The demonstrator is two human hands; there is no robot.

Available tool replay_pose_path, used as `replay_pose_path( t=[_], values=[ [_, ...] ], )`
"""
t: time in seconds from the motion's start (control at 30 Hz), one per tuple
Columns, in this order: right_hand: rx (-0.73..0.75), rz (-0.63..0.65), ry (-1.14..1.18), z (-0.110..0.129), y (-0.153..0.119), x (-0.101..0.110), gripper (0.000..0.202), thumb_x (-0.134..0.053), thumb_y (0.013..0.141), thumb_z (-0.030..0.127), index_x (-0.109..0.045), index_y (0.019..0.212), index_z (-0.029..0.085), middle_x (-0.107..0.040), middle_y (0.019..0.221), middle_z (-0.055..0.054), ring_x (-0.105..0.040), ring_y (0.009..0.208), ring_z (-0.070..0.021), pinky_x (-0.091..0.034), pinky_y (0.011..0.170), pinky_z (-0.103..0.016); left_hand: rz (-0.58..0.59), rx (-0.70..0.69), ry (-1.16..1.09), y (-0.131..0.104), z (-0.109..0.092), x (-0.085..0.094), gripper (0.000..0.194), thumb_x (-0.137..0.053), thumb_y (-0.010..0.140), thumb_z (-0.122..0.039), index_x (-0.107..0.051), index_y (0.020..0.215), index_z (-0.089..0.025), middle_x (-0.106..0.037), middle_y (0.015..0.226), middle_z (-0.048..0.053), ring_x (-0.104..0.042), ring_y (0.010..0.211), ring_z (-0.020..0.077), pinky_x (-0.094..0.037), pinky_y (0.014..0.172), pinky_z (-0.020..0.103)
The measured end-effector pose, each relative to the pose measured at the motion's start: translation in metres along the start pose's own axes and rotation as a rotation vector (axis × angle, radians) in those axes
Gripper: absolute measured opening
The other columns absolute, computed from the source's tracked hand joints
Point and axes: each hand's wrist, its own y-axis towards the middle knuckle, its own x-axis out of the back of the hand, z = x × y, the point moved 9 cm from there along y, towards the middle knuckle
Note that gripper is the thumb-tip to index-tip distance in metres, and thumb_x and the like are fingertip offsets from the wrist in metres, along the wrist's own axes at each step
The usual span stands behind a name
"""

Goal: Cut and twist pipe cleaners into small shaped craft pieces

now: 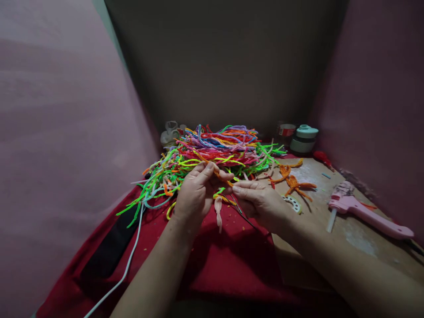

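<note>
While I watch from afar through the head camera, 2 bare hands work near the centre of my view, above a red cloth (225, 260). The left hand (200, 190) pinches an orange pipe cleaner (222, 177) between thumb and fingers. The right hand (261, 201) grips the same strand by thumb and forefinger, so it slants down from left to right between them. Just behind them I see a heaped pile of pipe cleaners (218, 148) in red, purple, blue, pink and neon green. Below the hands, a peach twisted piece (218, 212) lies on the cloth, beside a thin dark tool whose type I cannot tell. To the right, a brown board (309, 174) bears bent orange pieces (294, 183), a white curved piece with holes (292, 203) partly behind the right forearm, and a pink glue gun (371, 214). Behind the board stands a jar with a mint lid (304, 139). On the left, a white cable (134, 250) runs past a long black object (111, 247).
</note>
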Motion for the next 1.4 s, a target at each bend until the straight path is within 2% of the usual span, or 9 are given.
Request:
replay_pose_path(
  t=[0.17,0.33,0.6,0.73,0.83,0.97,1.17,1.3,1.4],
  values=[
    [0.068,-0.051,-0.107,0.01,-0.005,-0.003,0.017,-0.056,0.077,0.029,-0.062,0.082,0.014,-0.034,0.046,0.008,-0.024,0.04,-0.0035,-0.013,0.039,-0.02,-0.051,-0.142,0.118,-0.001,-0.007,0.01,0.015,-0.059,0.077,-0.028,-0.059,0.071,-0.014,-0.058,0.072,-0.001,-0.057,0.066,0.0085,-0.044,0.064,0.02],
    [0.178,-0.039,-0.101,0.015,-0.004,-0.002,0.018,-0.059,0.075,0.033,-0.062,0.077,0.015,-0.048,0.052,0.004,-0.034,0.043,-0.0046,-0.021,0.041,-0.02,-0.008,-0.114,0.168,-0.003,0.003,0.007,0.016,-0.061,0.075,-0.03,-0.06,0.07,-0.015,-0.056,0.07,-0.002,-0.053,0.062,0.0075,-0.042,0.063,0.02],
    [0.129,-0.213,-0.066,0.014,-0.006,0.013,0.015,-0.066,0.068,0.029,-0.062,0.066,0.015,-0.036,0.044,0.007,-0.023,0.041,-0.0035,-0.018,0.04,-0.021,0.051,-0.031,0.229,-0.011,0.014,0.003,0.011,-0.066,0.071,-0.024,-0.062,0.074,-0.014,-0.057,0.066,-0.001,-0.052,0.06,0.0078,-0.041,0.061,0.02],
    [0.103,-0.176,-0.074,0.01,-0.004,0.011,0.017,-0.064,0.071,0.033,-0.061,0.068,0.016,-0.033,0.043,0.008,-0.02,0.038,-0.0035,-0.015,0.039,-0.021,0.027,-0.041,0.247,-0.009,0.012,0.006,0.011,-0.066,0.07,-0.023,-0.062,0.072,-0.013,-0.059,0.065,0.0,-0.054,0.061,0.0087,-0.042,0.062,0.021],
    [0.088,-0.135,-0.108,0.007,-0.002,0.01,0.019,-0.058,0.075,0.033,-0.059,0.067,0.015,-0.032,0.041,0.008,-0.021,0.037,-0.004,-0.012,0.038,-0.021,-0.074,-0.055,0.147,-0.005,0.008,0.019,0.011,-0.068,0.069,-0.023,-0.062,0.071,-0.014,-0.057,0.062,-0.002,-0.053,0.058,0.0079,-0.042,0.059,0.02],
    [0.033,-0.118,-0.156,0.002,0.0,0.013,0.019,-0.055,0.076,0.03,-0.061,0.069,0.013,-0.038,0.043,0.007,-0.026,0.036,-0.0037,-0.014,0.036,-0.02,-0.181,-0.106,-0.025,-0.001,0.003,0.035,0.013,-0.07,0.065,-0.021,-0.062,0.074,-0.015,-0.057,0.066,-0.003,-0.052,0.055,0.0057,-0.041,0.053,0.017],
    [0.002,-0.066,-0.16,0.001,0.0,0.011,0.02,-0.055,0.078,0.033,-0.06,0.074,0.013,-0.045,0.043,0.005,-0.029,0.033,-0.0028,-0.015,0.034,-0.018,-0.009,-0.057,0.142,-0.004,0.011,0.016,0.016,-0.066,0.071,-0.026,-0.065,0.077,-0.011,-0.059,0.062,0.0,-0.055,0.053,0.0081,-0.044,0.053,0.019],
    [-0.03,-0.031,-0.163,-0.003,0.001,0.007,0.021,-0.057,0.076,0.033,-0.061,0.075,0.013,-0.05,0.046,0.004,-0.031,0.032,-0.0027,-0.016,0.033,-0.018,-0.069,-0.061,0.053,-0.003,0.006,0.025,0.017,-0.063,0.073,-0.029,-0.06,0.073,-0.012,-0.065,0.07,0.003,-0.054,0.048,0.0058,-0.043,0.046,0.017],
    [-0.046,-0.051,-0.151,-0.005,0.001,0.01,0.019,-0.061,0.074,0.031,-0.059,0.071,0.013,-0.051,0.046,0.004,-0.032,0.033,-0.0022,-0.016,0.034,-0.018,-0.068,-0.075,-0.015,0.001,0.0,0.031,0.014,-0.061,0.076,-0.027,-0.057,0.074,-0.013,-0.065,0.067,0.003,-0.052,0.044,0.0044,-0.04,0.043,0.015]
  ],
)
